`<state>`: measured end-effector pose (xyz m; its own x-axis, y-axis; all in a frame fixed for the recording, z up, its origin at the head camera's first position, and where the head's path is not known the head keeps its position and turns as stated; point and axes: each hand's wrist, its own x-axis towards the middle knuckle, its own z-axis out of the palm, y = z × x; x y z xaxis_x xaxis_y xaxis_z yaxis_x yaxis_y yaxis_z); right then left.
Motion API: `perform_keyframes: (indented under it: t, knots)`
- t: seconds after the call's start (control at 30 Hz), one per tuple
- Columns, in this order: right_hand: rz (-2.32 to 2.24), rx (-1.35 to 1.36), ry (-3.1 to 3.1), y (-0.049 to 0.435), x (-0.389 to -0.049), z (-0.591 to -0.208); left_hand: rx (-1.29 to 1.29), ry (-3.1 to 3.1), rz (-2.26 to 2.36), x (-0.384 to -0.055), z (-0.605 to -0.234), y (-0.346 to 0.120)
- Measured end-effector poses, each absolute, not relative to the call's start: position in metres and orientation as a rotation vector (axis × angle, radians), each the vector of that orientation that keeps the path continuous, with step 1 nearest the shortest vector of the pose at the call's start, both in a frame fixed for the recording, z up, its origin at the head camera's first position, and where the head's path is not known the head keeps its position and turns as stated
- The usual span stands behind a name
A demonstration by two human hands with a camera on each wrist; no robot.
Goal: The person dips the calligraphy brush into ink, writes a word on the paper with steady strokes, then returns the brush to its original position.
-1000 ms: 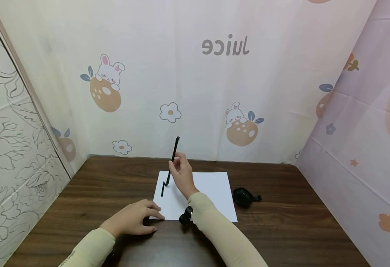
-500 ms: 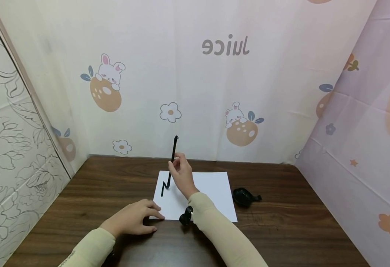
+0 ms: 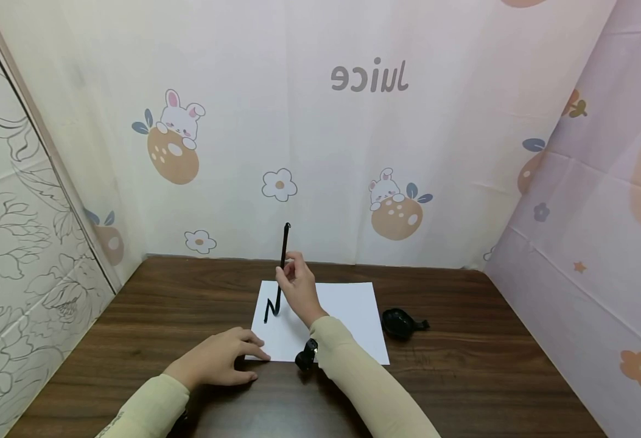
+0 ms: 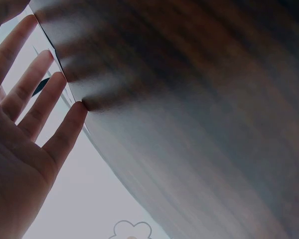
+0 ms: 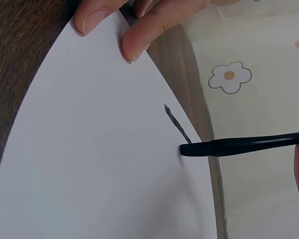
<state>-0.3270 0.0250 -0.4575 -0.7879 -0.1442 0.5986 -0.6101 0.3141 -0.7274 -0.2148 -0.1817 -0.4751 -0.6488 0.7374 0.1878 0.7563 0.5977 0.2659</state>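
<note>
1. Pinching a slim, straight black brush-like stick (image 3: 284, 246) between thumb and fingers, your right hand (image 3: 302, 291) holds it nearly upright, its top rising above those fingertips.
2. Below your gripping fingers, the stick's lower end touches a white rectangular sheet of paper (image 3: 347, 304), meeting a black zigzag line (image 3: 266, 311) to their left.
3. Your left hand (image 3: 216, 358) grasps nothing; its relaxed, spread fingers rest at the paper's near left corner, the thumb over the brown wood-grain table (image 3: 462, 377).
4. To the right of your pinching fingers, past the paper's edge, lies a glossy black rounded object (image 3: 399, 323) with a short stem.
</note>
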Motion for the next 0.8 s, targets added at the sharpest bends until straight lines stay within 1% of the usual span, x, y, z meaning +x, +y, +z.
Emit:
perform_keyframes:
  t: [0.8]
  knots:
    - [1.45, 0.672, -2.204, 0.0277, -0.3279, -0.457, -1.277, -2.773, -0.506, -0.2148, -0.4758, -0.1816]
